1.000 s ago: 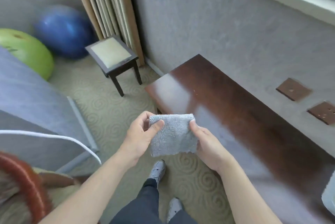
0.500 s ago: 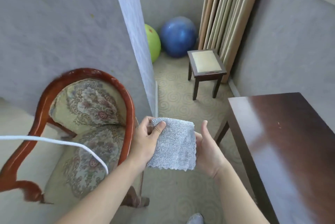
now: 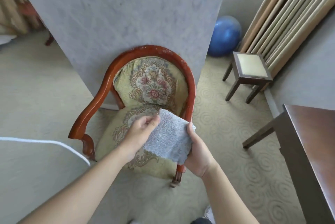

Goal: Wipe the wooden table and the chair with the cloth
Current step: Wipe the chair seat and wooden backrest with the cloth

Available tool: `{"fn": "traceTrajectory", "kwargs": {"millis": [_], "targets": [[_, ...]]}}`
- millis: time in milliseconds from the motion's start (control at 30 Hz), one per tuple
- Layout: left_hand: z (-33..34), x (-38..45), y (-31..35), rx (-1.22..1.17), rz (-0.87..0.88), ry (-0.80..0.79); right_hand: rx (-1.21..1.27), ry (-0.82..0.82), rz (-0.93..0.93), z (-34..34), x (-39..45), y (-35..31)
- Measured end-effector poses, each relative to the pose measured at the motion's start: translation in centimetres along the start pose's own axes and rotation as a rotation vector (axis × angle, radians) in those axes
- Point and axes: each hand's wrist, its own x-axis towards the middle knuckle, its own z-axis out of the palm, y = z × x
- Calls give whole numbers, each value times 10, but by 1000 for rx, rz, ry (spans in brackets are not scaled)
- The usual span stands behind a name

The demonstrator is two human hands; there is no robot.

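A folded light grey cloth (image 3: 169, 135) is held above the chair's seat by both hands. My left hand (image 3: 140, 132) pinches its upper left edge. My right hand (image 3: 198, 153) grips its right side and lower corner from beneath. The chair (image 3: 110, 78) has a curved red-brown wooden frame and floral yellow upholstery, and it stands directly in front of me against a grey partition. The dark wooden table (image 3: 315, 133) shows only its left end at the right edge of the view, apart from both hands.
A small dark stool (image 3: 251, 67) with a pale cushion stands by beige curtains (image 3: 290, 13) at the back right. A blue ball (image 3: 225, 36) lies behind the grey partition (image 3: 116, 15). A white cable (image 3: 45, 142) crosses the lower left. Patterned carpet covers the floor.
The view has swung left from the table to the chair, which now sits centred. Both hands carried the cloth over the chair seat, and the right hand has closed onto it.
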Motion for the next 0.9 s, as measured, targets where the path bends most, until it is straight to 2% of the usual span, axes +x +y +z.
{"fn": "traceTrajectory", "kwargs": {"millis": [100, 233, 300, 467, 567, 700, 800, 900], "targets": [[-31, -7, -24, 106, 40, -12, -4, -26, 7, 27, 8, 26], [-44, -2, -41, -59, 9, -42, -25, -7, 55, 40, 23, 46], [-46, 7, -51, -46, -41, -58, -34, 30, 76, 39, 34, 50], [-63, 44, -91, 115, -218, 32, -1, 210, 180, 17, 86, 55], [-83, 76, -124, 204, -365, 28, 27, 329, 206, -10, 134, 60], [-103, 127, -165, 368, -428, 1, 28, 523, 173, -47, 204, 74], [-108, 164, -200, 554, -437, -60, -131, 698, 158, -82, 249, 90], [-112, 199, -242, 751, -381, -119, -498, 930, 137, -110, 288, 106]]}}
